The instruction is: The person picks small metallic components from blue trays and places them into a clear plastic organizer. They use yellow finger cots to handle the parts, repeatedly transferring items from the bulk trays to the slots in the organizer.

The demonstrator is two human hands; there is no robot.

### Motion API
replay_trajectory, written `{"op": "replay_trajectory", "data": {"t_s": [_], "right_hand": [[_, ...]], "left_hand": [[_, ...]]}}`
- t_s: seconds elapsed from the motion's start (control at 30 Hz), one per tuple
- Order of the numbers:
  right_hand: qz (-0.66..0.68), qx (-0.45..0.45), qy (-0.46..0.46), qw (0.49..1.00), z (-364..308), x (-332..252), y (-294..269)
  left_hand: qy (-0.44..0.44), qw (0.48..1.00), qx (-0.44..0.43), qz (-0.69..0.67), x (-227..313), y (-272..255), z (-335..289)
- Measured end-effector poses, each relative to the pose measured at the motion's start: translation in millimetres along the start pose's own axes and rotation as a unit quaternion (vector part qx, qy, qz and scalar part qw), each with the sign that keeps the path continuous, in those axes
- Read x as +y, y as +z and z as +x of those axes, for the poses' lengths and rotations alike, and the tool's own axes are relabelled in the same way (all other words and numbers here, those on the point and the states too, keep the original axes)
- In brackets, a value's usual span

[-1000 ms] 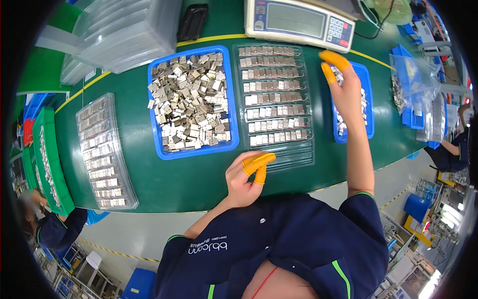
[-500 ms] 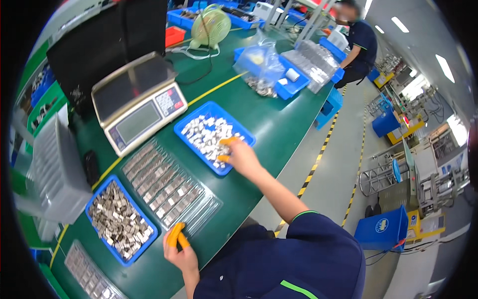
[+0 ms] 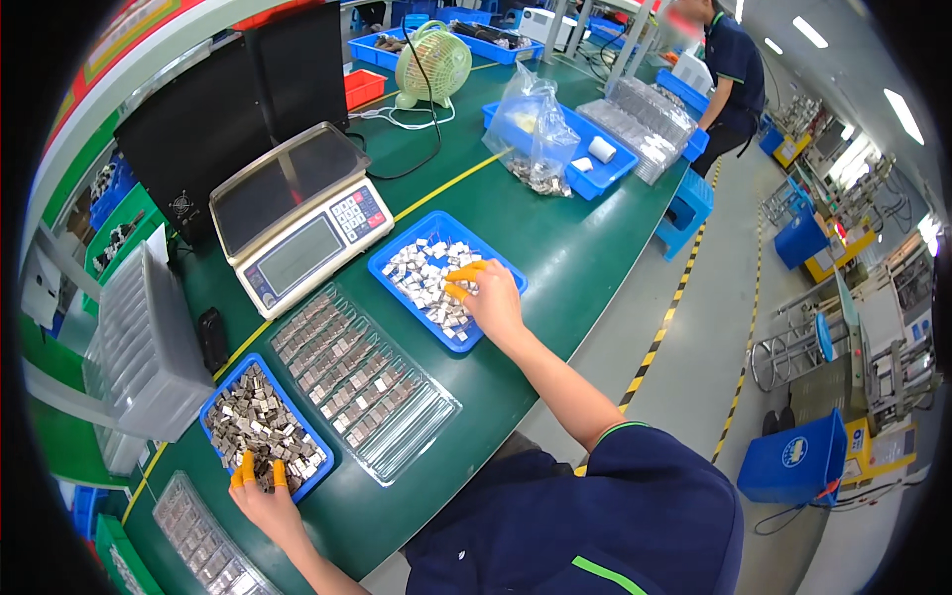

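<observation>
- Left hand [image 3: 266,508] has gone from the near end of the clear tray [image 3: 416,428] to the larger blue tray [image 3: 319,474] of loose metal connectors [image 3: 256,405].
- Left grip: yellow-capped fingertips apart, down at the near edge of the heap. Contact with any one connector unclear.
- Right hand [image 3: 496,302] at the smaller blue tray [image 3: 486,245] of white-and-silver pieces [image 3: 416,273]; thumb and finger near each other. From where I stand, cannot tell whether that grip has closed on a piece.
- Clear tray: long axis runs from near the scale [image 3: 302,248] toward the person, between both blue trays and roughly parallel to them. Filled rows lie crosswise; grooves at its near end bare.
- Loose connectors point every way.
- Surface [image 3: 585,263]: green, yellow line along it. Second clear tray [image 3: 203,545], also filled, off to the left.
- Room: pale green fan [image 3: 433,64] farther along, co-worker [image 3: 734,84] at the far end, striped tape [image 3: 662,324] on the grey floor.
- Against half a second ago: right hand remains at its tray; the trays keep their places relative to one another.
</observation>
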State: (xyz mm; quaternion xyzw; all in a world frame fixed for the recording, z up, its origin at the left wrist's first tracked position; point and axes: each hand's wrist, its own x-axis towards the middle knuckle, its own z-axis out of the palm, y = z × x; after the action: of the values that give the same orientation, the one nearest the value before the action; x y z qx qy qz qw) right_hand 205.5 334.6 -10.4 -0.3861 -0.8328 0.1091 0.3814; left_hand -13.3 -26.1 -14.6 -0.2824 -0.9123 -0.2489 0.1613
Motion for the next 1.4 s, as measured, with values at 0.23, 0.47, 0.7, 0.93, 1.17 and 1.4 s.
{"op": "replay_trajectory", "data": {"t_s": [0.23,0.47,0.7,0.93,1.17,1.4], "right_hand": [[0.229,-0.004,0.151,0.962,-4,-11,3],[0.361,0.023,0.178,0.915,-25,-18,-6],[0.361,0.025,0.117,0.925,-30,-44,-17],[0.399,-0.115,0.154,0.897,-56,-102,-25],[0.336,-0.189,-0.012,0.923,-87,-159,-13],[0.448,-0.182,0.052,0.874,-104,-175,-12]], "left_hand": [[-0.062,0.998,-0.005,0.017,-1,4,15],[-0.125,0.979,0.051,-0.153,0,-6,21],[-0.229,0.780,0.007,-0.582,32,-18,12],[-0.264,0.701,-0.062,-0.660,65,-18,-19],[-0.316,0.595,-0.173,-0.718,93,-11,-55],[-0.362,0.524,-0.158,-0.754,97,-9,-57]]}}
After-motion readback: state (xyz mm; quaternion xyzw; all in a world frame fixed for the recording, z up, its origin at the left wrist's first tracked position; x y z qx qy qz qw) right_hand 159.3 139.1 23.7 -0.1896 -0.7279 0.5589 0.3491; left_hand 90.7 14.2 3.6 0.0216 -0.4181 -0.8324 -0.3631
